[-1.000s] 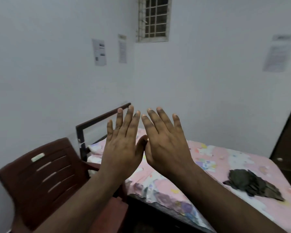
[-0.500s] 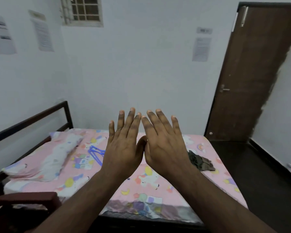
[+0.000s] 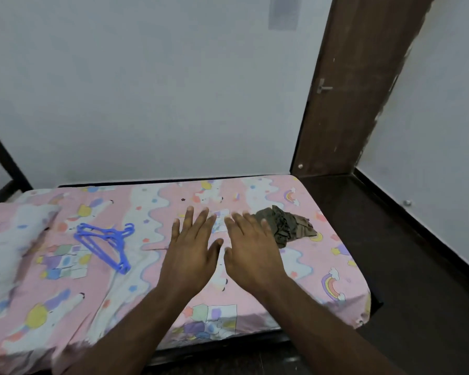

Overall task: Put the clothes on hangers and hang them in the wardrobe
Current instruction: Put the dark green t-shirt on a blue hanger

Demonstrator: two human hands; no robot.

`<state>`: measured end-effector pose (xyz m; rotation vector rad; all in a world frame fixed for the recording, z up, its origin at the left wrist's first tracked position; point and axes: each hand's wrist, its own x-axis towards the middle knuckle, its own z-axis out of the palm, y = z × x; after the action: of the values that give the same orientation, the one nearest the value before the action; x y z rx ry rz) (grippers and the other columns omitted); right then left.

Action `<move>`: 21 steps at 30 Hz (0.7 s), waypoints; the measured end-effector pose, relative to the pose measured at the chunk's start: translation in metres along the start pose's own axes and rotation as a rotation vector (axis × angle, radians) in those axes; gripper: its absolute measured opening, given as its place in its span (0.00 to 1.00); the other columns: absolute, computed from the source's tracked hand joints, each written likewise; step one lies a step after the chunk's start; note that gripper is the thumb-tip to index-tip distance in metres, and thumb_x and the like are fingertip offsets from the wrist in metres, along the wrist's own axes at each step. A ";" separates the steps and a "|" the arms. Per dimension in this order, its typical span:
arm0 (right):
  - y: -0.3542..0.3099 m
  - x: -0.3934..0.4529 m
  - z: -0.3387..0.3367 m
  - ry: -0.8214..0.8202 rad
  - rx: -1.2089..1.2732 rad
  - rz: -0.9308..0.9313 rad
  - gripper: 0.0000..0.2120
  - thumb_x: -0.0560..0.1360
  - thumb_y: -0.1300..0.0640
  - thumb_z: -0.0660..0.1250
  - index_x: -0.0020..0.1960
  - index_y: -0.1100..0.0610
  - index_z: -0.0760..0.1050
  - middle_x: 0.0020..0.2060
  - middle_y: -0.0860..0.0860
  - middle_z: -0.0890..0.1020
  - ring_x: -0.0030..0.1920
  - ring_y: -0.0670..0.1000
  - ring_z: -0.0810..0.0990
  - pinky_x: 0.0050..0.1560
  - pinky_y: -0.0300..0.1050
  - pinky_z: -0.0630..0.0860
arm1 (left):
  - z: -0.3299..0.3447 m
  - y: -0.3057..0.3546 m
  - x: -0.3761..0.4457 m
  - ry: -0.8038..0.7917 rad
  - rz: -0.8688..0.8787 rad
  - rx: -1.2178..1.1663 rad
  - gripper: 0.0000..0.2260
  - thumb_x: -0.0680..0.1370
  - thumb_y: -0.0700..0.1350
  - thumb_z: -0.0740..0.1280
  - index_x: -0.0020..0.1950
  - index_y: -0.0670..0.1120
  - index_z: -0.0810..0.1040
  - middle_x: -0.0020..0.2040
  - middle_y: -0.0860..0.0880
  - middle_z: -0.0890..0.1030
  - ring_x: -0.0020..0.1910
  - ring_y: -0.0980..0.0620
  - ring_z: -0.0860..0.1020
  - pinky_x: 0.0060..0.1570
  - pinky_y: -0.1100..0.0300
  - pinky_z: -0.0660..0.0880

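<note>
Your left hand (image 3: 191, 255) and right hand (image 3: 251, 254) are held flat over the bed (image 3: 295, 299), fingers straight and a little spread, holding nothing. The dark clothes (image 3: 284, 224) lie just past your right fingers. The blue hangers (image 3: 104, 243) lie on the bed to your left.

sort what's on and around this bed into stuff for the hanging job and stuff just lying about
For the job:
blue hangers
dark crumpled garment

Just there:
pillow
patterned bedsheet
brown door
paper on the wall
</note>
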<state>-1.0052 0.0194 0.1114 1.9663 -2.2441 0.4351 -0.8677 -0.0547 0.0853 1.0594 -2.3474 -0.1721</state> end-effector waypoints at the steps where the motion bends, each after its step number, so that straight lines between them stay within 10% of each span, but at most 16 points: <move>1: 0.008 0.006 0.016 -0.054 0.014 0.032 0.28 0.79 0.53 0.59 0.78 0.54 0.60 0.78 0.51 0.64 0.79 0.54 0.57 0.78 0.60 0.53 | 0.017 -0.008 0.006 -0.046 0.001 0.001 0.23 0.84 0.52 0.60 0.78 0.47 0.66 0.80 0.48 0.62 0.81 0.46 0.51 0.78 0.47 0.47; 12: 0.122 0.056 0.104 -0.314 0.044 0.358 0.16 0.78 0.53 0.59 0.62 0.53 0.78 0.58 0.50 0.81 0.60 0.53 0.78 0.60 0.46 0.73 | 0.154 -0.031 0.081 -0.392 -0.023 -0.001 0.21 0.84 0.53 0.58 0.77 0.51 0.68 0.78 0.52 0.67 0.80 0.48 0.57 0.77 0.52 0.54; 21: 0.287 0.138 0.174 -0.320 0.106 0.612 0.10 0.76 0.57 0.59 0.45 0.54 0.79 0.44 0.51 0.82 0.47 0.56 0.81 0.45 0.46 0.75 | 0.292 -0.004 0.207 -0.536 -0.156 -0.085 0.14 0.84 0.49 0.59 0.65 0.48 0.79 0.60 0.49 0.81 0.59 0.49 0.78 0.57 0.58 0.74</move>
<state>-1.2916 -0.1310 -0.0530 1.4264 -3.0818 0.3131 -1.1327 -0.2386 -0.0714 1.2752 -2.6845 -0.6836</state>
